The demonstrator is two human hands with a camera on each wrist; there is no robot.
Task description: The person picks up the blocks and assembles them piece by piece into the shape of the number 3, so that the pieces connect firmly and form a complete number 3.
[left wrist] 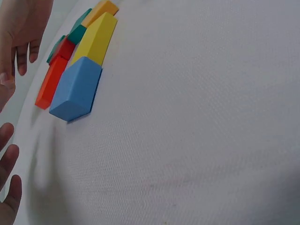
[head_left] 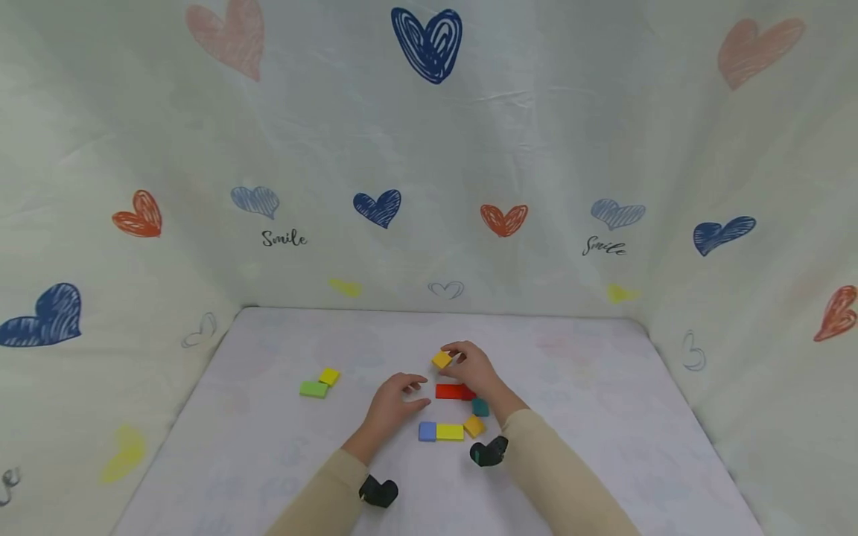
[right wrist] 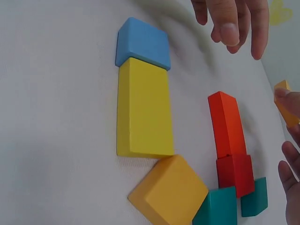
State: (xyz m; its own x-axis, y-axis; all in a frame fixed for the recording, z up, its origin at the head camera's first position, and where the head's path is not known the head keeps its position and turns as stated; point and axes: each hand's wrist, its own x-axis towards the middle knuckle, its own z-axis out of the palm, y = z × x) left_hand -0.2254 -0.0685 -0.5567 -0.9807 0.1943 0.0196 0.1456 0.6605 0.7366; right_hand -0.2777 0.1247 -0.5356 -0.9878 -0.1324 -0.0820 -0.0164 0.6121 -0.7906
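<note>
My right hand (head_left: 472, 367) pinches a small orange-yellow block (head_left: 442, 360) above the far middle of the table. Apart from it, my left hand (head_left: 397, 406) hovers with loosely bent fingers, nothing in them. Between and below the hands runs a curved row of wooden blocks: a blue block (right wrist: 144, 43), a longer yellow block (right wrist: 145, 108), an orange block (right wrist: 171, 191), a teal block (right wrist: 216, 207), a second teal block (right wrist: 254, 198), a short red block (right wrist: 235, 174) and a longer orange-red block (right wrist: 228, 124). The right wrist hides part of this row in the head view.
A light green block (head_left: 313, 389) and a yellow block (head_left: 329, 377) lie together on the left of the white-covered table (head_left: 268, 447). Around the table hangs a pale curtain (head_left: 429, 149) printed with hearts. Each wrist wears a black device (head_left: 378, 492).
</note>
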